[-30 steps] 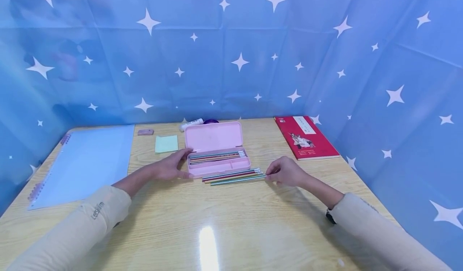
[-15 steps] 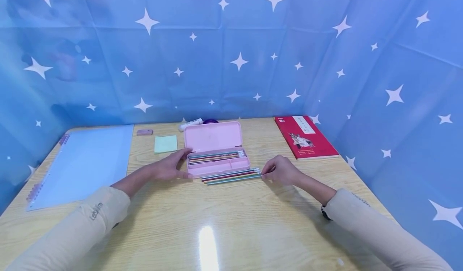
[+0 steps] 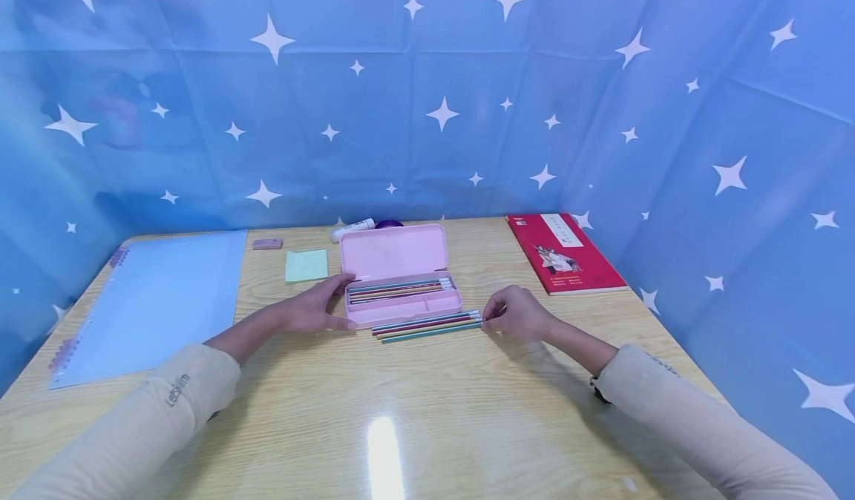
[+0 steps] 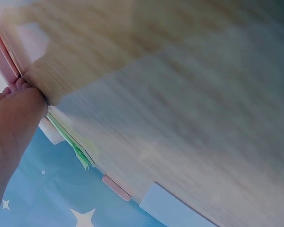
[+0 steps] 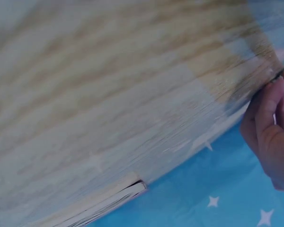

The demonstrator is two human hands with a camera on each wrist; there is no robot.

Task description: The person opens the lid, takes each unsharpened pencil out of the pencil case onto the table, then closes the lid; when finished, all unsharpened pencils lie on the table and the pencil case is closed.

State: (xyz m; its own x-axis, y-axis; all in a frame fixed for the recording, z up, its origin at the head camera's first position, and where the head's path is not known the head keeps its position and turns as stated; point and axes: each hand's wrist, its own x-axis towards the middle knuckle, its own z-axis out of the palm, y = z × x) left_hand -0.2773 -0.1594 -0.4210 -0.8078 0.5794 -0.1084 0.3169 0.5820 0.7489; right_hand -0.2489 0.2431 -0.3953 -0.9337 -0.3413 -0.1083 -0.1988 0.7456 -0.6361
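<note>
A pink pencil case (image 3: 394, 251) stands with its lid raised in the head view, and several pencils (image 3: 398, 291) lie in its back compartment. My left hand (image 3: 312, 310) grips the case's left end, thumb at the front corner and fingers toward the back. In front of the case several more pencils (image 3: 417, 325) lie side by side on the table, white ends to the right. The nearest is a teal pencil (image 3: 424, 334); my right hand (image 3: 522, 314) pinches its right end between thumb and fingers. In the right wrist view the pinching fingertips (image 5: 278, 81) show at the edge.
A red booklet (image 3: 566, 255) lies at the back right. Left of the case are a pale green sticky-note pad (image 3: 306, 265), a mauve eraser (image 3: 268, 244) and a large white sheet (image 3: 156, 307). A white tube (image 3: 352, 230) and a purple round object (image 3: 389, 224) sit behind the lid.
My right hand has moved a little left with the teal pencil, bringing it alongside the other loose pencils. The left hand stays at the pencil case.
</note>
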